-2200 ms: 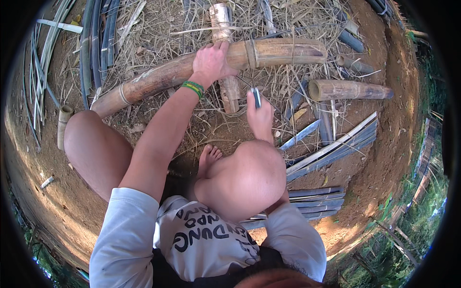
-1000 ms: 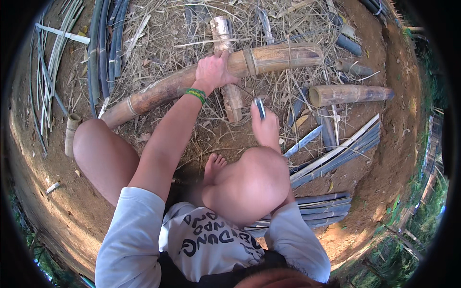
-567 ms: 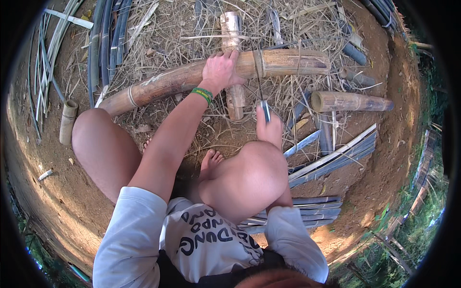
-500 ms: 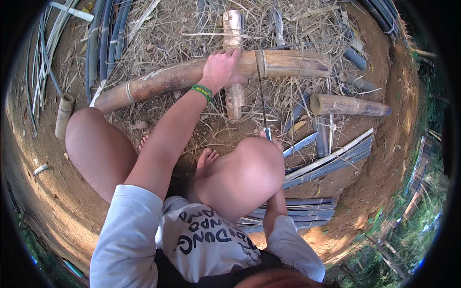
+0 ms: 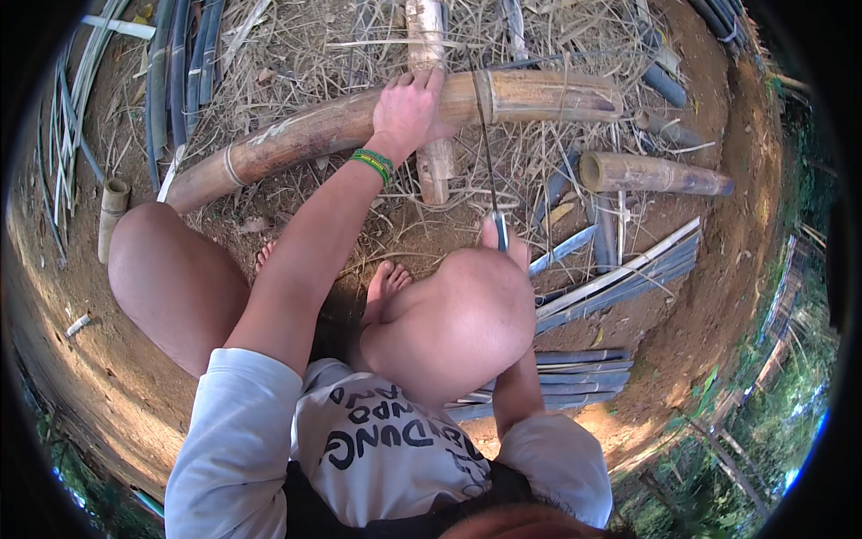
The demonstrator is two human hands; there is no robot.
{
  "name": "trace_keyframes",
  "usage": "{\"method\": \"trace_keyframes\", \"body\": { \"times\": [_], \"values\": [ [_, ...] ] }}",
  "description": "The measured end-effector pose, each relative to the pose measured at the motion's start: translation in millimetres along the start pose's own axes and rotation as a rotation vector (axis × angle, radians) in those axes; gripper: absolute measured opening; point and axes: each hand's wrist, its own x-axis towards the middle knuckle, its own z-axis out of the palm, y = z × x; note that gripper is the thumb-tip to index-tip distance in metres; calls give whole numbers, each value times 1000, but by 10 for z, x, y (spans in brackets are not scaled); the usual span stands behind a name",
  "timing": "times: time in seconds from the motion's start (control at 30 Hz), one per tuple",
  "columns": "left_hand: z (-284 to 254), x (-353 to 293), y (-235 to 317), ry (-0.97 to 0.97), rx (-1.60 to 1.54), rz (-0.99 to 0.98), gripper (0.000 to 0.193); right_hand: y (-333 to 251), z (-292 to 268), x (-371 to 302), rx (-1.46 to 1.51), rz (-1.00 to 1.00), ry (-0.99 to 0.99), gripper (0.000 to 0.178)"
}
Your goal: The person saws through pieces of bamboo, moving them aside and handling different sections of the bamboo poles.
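Observation:
A long, curved brown bamboo pole (image 5: 310,128) lies crosswise in front of me, over a shorter bamboo piece (image 5: 435,171) on the ground. My left hand (image 5: 409,108) grips the pole from above near that crossing. Just right of it, a handsaw (image 5: 490,171) with a thin dark blade stands across the pole beside a node ring. My right hand (image 5: 510,244) is closed round the saw's handle, partly hidden behind my right knee. How deep the blade sits in the bamboo I cannot tell.
A short bamboo tube (image 5: 651,172) lies to the right, and another (image 5: 111,211) stands by my left knee. Split bamboo strips (image 5: 620,278) lie to the right, with more dark strips (image 5: 184,72) at far left. Dry straw (image 5: 296,67) covers the ground ahead.
The whole scene sits slightly higher in the picture. The saw and my right hand have moved a little forward across the pole. My left hand keeps its hold.

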Motion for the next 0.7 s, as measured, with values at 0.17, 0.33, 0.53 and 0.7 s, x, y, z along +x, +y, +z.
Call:
{"method": "trace_keyframes", "body": {
  "times": [0.17,0.33,0.53,0.7],
  "values": [
    [-267,236,156,-292,-94,-109,95,-1039,169,1011,-89,-190,162,61],
    [-2,104,69,-2,-21,1,87,170,9,-9,58,4,18,58],
    [-61,96,116,-37,-5,3,90,-592,201,772,-109,-182,188,63],
    [-140,209,149,-210,27,-83,97,-1009,-76,762,-89,-203,135,63]
  ]
}}
